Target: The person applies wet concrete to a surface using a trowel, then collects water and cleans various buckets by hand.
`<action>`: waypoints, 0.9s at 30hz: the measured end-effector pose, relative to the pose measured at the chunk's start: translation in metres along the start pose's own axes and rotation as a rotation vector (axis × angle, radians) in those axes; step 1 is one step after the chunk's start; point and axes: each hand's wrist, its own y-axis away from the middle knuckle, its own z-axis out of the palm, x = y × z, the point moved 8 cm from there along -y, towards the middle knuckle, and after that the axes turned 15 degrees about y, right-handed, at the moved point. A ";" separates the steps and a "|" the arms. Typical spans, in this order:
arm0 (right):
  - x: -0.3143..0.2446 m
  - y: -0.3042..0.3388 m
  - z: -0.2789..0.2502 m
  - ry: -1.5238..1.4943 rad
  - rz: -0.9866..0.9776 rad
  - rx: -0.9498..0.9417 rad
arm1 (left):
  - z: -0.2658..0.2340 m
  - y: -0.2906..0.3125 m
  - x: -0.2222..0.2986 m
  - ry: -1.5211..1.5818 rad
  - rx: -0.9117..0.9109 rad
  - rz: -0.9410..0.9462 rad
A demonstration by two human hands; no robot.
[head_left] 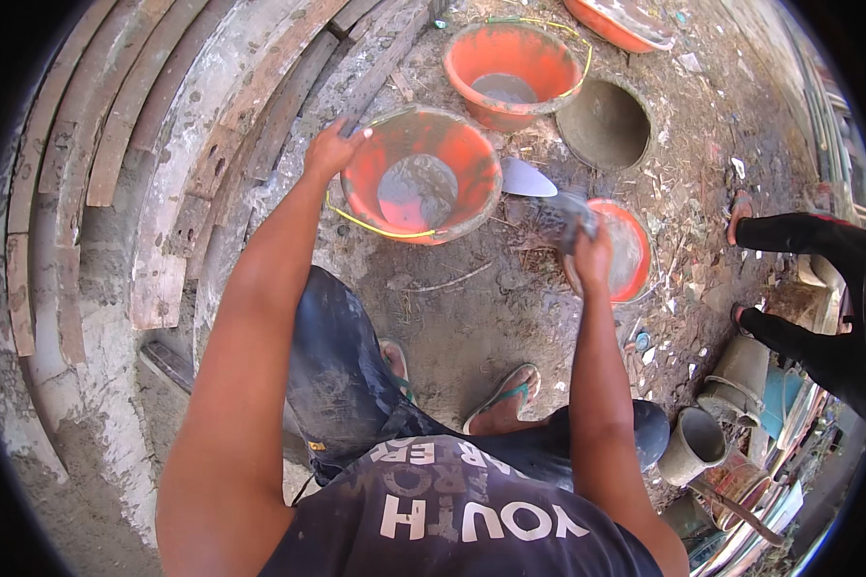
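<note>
An orange basin [361, 183] with a yellow rope handle stands before me, grey cement smeared on its walls and a wet grey mix [421, 189] at its bottom. My left hand [335, 149] is closed over its left rim, the thumb on the edge. To the basin's right, my right hand [592, 252] grips a trowel [527, 180], whose pale pointed blade lies close by the basin's right rim. The trowel's handle end is blurred by motion. Beneath that hand sits a shallow orange bowl [642, 248] with grey residue inside, partly covered by the hand.
Farther off are another orange basin [464, 65], a grey round tub [605, 123] and an orange basin [618, 21] at the top. Wooden boards [161, 264] curve along the left. At right stand a person's legs [806, 240], above several buckets [693, 442].
</note>
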 end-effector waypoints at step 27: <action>-0.013 -0.028 -0.014 0.287 -0.308 -0.030 | 0.007 0.065 -0.087 0.887 -0.011 -0.569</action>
